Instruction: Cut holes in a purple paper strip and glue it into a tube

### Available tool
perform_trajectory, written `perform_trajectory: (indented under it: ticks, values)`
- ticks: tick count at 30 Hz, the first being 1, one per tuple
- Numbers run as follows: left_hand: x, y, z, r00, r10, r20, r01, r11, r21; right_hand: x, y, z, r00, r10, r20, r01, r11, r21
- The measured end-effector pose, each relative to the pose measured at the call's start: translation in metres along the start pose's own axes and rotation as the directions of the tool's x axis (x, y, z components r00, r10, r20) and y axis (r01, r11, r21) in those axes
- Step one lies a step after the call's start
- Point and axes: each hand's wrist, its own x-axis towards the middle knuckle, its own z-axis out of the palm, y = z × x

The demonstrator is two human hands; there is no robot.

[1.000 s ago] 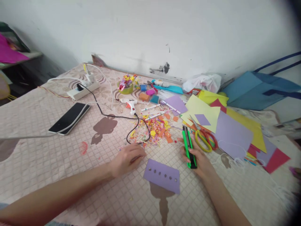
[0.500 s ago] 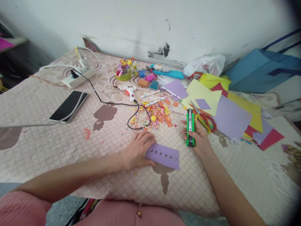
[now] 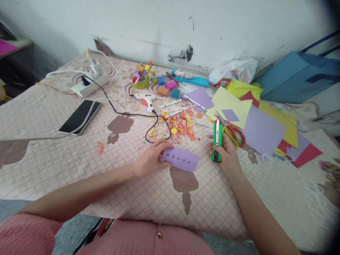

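My left hand (image 3: 150,159) pinches the left end of a purple paper strip (image 3: 180,159) punched with a row of holes, lifting it just off the tablecloth. My right hand (image 3: 225,152) is wrapped round a green and black utility knife (image 3: 217,140), held upright a short way right of the strip. Beyond the strip lies a heap of coloured paper scraps (image 3: 177,126). Red and yellow scissors (image 3: 232,132) lie just behind my right hand.
Coloured paper sheets (image 3: 255,124) spread at right, a blue bag (image 3: 292,76) behind them. A glue gun (image 3: 146,99) with black cord, a power strip (image 3: 90,85), a phone (image 3: 79,117), markers and a small bowl (image 3: 140,81) sit further back. Another person's fingers (image 3: 330,168) show at far right.
My left hand moved right to the purple strip, gripped its left end and lifted it. My right hand turned the knife upright. The camera dipped toward my lap.
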Motion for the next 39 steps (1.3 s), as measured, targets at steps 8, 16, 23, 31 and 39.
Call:
perform_trajectory:
  ticks: [8,16,23,31,39]
  values:
    - [0.000,-0.014,-0.003,0.998,-0.058,-0.033,0.050,0.980,-0.194,0.024,0.008,-0.024,0.925,-0.364,0.112,0.297,0.505,-0.811]
    - [-0.003,-0.013,-0.003,0.993,-0.093,-0.067,0.069,0.950,-0.305,0.015,-0.003,-0.007,0.893,-0.434,0.118,0.331,0.455,-0.826]
    - [-0.002,-0.013,-0.005,0.988,-0.108,-0.110,0.057,0.919,-0.391,-0.023,-0.019,0.040,0.954,0.094,0.284,-0.061,0.991,-0.122]
    - [-0.004,-0.012,0.000,0.991,-0.127,-0.043,0.083,0.834,-0.546,-0.025,-0.009,0.044,0.962,0.100,0.254,-0.082,0.993,-0.082]
    - [-0.004,-0.010,0.000,0.979,-0.202,-0.024,0.148,0.790,-0.595,-0.031,-0.009,0.042,0.941,0.047,0.334,-0.033,0.998,-0.050]
